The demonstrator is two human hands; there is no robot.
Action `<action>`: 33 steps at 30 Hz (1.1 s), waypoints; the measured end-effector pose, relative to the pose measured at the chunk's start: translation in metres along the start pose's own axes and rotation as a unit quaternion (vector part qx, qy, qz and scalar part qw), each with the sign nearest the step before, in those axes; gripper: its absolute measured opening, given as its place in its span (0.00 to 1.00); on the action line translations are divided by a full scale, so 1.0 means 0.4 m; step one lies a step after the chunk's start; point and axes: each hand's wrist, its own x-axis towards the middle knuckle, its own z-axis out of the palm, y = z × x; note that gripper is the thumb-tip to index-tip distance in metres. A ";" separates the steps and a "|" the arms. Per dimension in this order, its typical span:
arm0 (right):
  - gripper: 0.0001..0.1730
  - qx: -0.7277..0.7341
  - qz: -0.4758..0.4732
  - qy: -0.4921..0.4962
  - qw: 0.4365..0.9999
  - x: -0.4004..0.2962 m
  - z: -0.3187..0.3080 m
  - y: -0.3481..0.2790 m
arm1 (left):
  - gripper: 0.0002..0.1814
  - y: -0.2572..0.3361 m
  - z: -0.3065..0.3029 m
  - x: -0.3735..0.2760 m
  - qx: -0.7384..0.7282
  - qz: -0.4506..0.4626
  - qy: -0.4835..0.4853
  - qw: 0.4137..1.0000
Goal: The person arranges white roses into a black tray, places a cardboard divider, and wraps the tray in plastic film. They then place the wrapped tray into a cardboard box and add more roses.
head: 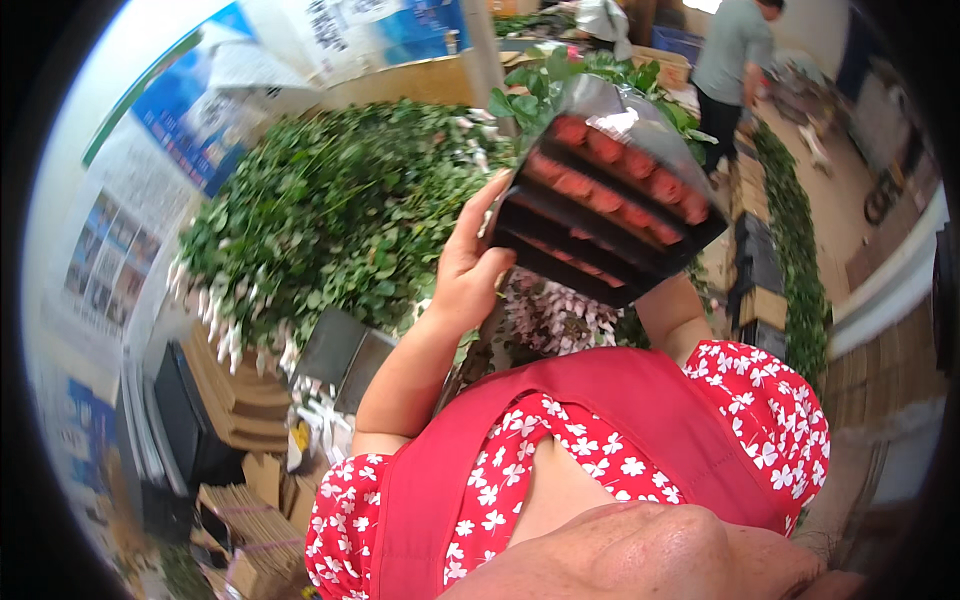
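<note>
A bundle of pinkish-red roses (pixel 604 199) is held up before my chest, its blooms facing me in rows between dark sheets of card (pixel 570 262). Clear plastic wrap (pixel 600 101) covers its top, and green leaves (pixel 551 82) stick out at the far end. My left hand (pixel 476 251) grips the bundle's left edge, with the thumb on the near side. My right forearm (pixel 675 315) reaches up behind the lower right corner; the bundle hides that hand. Below the bundle lie pale pink flowers (pixel 559 319).
A large heap of leafy stems (pixel 352 202) with white-wrapped ends lies at left. Stacked cardboard (pixel 244 517) stands lower left. Posters (pixel 187 112) with writing cover the wall. At upper right a person (pixel 731 60) stands beside a long row of greenery (pixel 787 247); another person (pixel 604 26) is farther back.
</note>
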 end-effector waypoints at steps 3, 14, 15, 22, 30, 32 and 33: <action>0.29 -0.001 0.008 0.021 1.000 0.031 -0.090 0.020 | 0.44 -0.121 -0.017 0.038 0.046 -0.101 0.039 0.993; 0.30 0.009 0.047 0.261 0.964 -0.086 -0.545 0.186 | 0.35 -0.504 0.173 0.121 0.180 -0.086 -0.239 0.950; 0.30 0.042 0.044 0.290 0.955 -0.187 -0.507 0.223 | 0.35 -0.428 0.074 -0.030 0.229 -0.087 -0.272 0.931; 0.30 0.031 0.129 0.539 0.832 -0.504 -0.742 0.385 | 0.34 -0.545 0.355 0.019 0.189 0.073 -0.513 0.834; 0.31 -0.001 0.191 0.696 0.692 -0.758 -1.044 0.515 | 0.38 -0.940 0.619 -0.073 0.142 0.157 -0.583 0.784; 0.31 0.009 0.203 0.724 0.659 -0.841 -1.126 0.565 | 0.42 -1.014 0.662 -0.131 0.174 0.148 -0.617 0.754; 0.32 0.008 0.207 0.734 0.647 -0.873 -1.175 0.594 | 0.43 -1.056 0.700 -0.169 0.174 0.147 -0.613 0.756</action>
